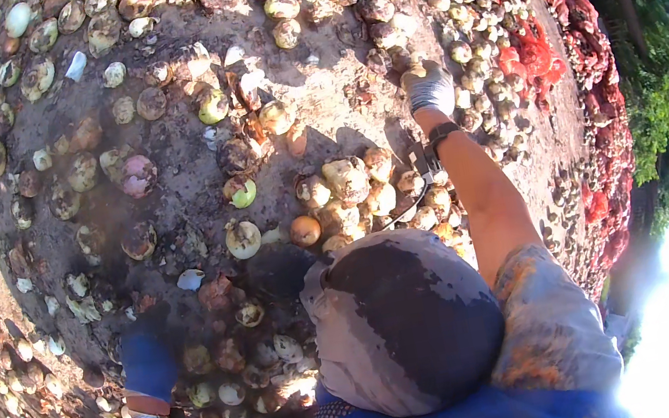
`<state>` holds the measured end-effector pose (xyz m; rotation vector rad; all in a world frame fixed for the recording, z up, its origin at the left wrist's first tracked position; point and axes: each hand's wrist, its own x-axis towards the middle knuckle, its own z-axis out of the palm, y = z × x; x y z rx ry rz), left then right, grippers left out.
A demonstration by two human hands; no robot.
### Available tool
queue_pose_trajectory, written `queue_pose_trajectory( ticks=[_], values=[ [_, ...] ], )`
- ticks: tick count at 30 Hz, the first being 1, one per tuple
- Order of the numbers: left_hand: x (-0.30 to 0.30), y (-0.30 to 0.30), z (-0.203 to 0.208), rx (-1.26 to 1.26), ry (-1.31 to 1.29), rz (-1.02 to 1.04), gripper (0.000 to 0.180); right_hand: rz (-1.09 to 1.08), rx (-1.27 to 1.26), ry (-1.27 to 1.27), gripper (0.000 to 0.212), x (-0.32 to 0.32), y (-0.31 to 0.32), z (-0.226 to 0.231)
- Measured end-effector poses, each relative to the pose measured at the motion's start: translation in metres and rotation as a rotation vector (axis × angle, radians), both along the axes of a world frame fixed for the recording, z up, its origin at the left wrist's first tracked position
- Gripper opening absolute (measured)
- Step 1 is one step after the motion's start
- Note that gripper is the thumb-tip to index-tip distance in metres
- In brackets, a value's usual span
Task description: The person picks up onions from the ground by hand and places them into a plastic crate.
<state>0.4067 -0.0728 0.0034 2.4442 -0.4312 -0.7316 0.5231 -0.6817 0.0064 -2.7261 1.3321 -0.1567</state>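
Evidently, the key relation is at the right fingertips: a yellowish onion [416, 69] shows just at their far side, away from the wrist, apparently in contact. It looks roundish and is partly covered, so no long axis can be read. The right hand [432, 91], in a pale grey glove, is clearly the nearer one; the left hand [148, 364] lies well apart, lower and to the left.

Right fingers: pointing down toward the soil, seemingly curled around the onion's near side; whether they grip it or merely rest against it, cannot tell.

Left fingers: blue glove blurred, tips lost in shadow; spread and contents cannot be told. Loose onions lie about it.

Outward from the right glove: a dark wristband [443, 132] circles the wrist; small onions [461, 52] crowd just to the right. Nearer the body, a cluster of larger onions [347, 180] lies left of the forearm, above a rounded grey-and-dark cloth form [408, 321] (knee or cap, unclear). A pinkish onion [138, 175] lies beyond the left glove. Farther right, red netting [535, 62], then green foliage [668, 69].
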Motion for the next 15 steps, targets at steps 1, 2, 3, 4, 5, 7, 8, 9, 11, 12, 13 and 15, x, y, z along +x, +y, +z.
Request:
queue_pose_trajectory(
  ticks=[1,2,3,4,5,7,8,9,11,12,13,15],
  values=[
    [0.001,-0.001,-0.003,0.004,0.012,0.003,0.041,-0.028,-0.092,-0.013,0.064,-0.002,-0.021,-0.007],
    [-0.001,0.0,-0.007,-0.035,-0.065,-0.023,0.042,-0.094,0.049,-0.007,0.077,-0.001,-0.043,-0.019],
    [0.005,-0.007,-0.014,-0.118,-0.157,-0.069,0.042,-0.174,0.28,-0.207,0.085,-0.006,-0.117,-0.053],
    [-0.002,-0.004,-0.009,-0.074,-0.126,-0.037,0.042,-0.199,0.283,-0.145,0.089,0.009,-0.093,-0.079],
    [-0.004,-0.008,-0.002,0.006,-0.072,-0.034,0.04,-0.227,0.275,-0.087,0.094,0.019,-0.069,-0.09],
    [0.0,-0.026,0.002,0.077,-0.008,-0.021,0.039,-0.278,0.254,-0.135,0.095,0.024,-0.055,-0.087],
    [0.005,-0.037,0.002,0.068,0.023,-0.009,0.036,-0.407,0.32,-0.086,0.093,0.031,-0.084,-0.098],
    [0.026,-0.061,-0.012,-0.041,0.02,-0.041,0.034,-0.4,0.293,-0.462,0.087,0.009,-0.18,-0.094],
    [0.019,-0.063,-0.012,0.004,0.046,-0.027,0.03,-0.402,0.406,-0.354,0.085,0.013,-0.158,-0.115],
    [0.015,-0.064,-0.011,-0.039,-0.002,-0.023,0.029,-0.379,0.565,-0.454,0.077,0.011,-0.142,-0.119],
    [0.01,-0.065,-0.01,-0.065,-0.041,-0.016,0.029,-0.335,0.712,-0.467,0.074,0.009,-0.097,-0.12],
    [0.013,-0.075,-0.001,-0.119,-0.036,0.034,0.029,-0.265,0.972,-0.52,0.069,0.005,-0.006,-0.072]
  ],
)
